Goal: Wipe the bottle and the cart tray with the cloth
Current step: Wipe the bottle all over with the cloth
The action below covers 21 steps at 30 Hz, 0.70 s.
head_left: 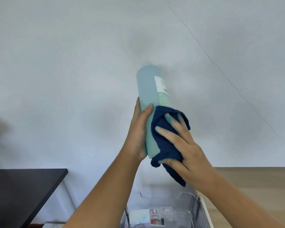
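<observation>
Blue bottle [148, 86] | left hand [138, 129] gripping, 9 o'clock | right hand [184, 145] pressing cloth [164, 145], fingers spread | sideways push risking slip

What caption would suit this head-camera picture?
Left hand grips a pale blue bottle; right hand presses a dark blue cloth against it.

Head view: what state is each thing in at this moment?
bottle: lifted in the air, tilted.
cloth: laid against the bottle's lower right side, one end hanging down.
left hand: grips the bottle's lower part.
right hand: presses the cloth on the bottle, fingers spread.
clear bin: below the hands, holding small items.
</observation>
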Motion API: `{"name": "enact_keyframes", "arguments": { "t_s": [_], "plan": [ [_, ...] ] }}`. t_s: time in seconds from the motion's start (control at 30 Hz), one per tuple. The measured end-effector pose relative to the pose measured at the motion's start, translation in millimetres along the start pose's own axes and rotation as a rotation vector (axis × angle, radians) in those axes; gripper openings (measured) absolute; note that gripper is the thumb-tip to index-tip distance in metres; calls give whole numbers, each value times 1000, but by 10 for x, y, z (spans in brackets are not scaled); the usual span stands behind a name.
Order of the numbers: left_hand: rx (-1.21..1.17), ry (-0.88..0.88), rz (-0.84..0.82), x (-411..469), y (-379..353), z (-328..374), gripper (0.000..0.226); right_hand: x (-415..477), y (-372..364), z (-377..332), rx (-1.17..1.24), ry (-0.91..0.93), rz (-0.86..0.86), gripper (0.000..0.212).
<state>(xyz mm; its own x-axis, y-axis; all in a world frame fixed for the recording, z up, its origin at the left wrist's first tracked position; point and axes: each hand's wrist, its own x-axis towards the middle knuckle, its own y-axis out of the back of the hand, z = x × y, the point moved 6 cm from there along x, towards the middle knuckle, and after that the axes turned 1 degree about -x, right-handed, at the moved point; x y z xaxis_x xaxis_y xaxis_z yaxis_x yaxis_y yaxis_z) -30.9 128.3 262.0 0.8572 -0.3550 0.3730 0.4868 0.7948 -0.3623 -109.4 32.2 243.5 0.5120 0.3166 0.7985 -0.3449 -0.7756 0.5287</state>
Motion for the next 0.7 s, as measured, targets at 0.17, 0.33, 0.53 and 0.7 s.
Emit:
{"name": "enact_keyframes", "arguments": {
  "t_s": [0.17, 0.33, 0.53, 0.7],
  "plan": [
    [-222, 161, -19, -20, -76, -87, 82, -86, 18, 50, 430, -142, 211, 58],
    [58, 45, -38, 75, -64, 154, 54, -41, 197, 57, 209, -72, 89, 56],
    [43, -106, 98, 89, -53, 79, 62, -42, 136, 25, -19, -23, 46, 53],
    [-60, -105, 29, 65, -126, 8, 55, -141, 108, 59, 146, -95, 195, 48]
  ]
}}
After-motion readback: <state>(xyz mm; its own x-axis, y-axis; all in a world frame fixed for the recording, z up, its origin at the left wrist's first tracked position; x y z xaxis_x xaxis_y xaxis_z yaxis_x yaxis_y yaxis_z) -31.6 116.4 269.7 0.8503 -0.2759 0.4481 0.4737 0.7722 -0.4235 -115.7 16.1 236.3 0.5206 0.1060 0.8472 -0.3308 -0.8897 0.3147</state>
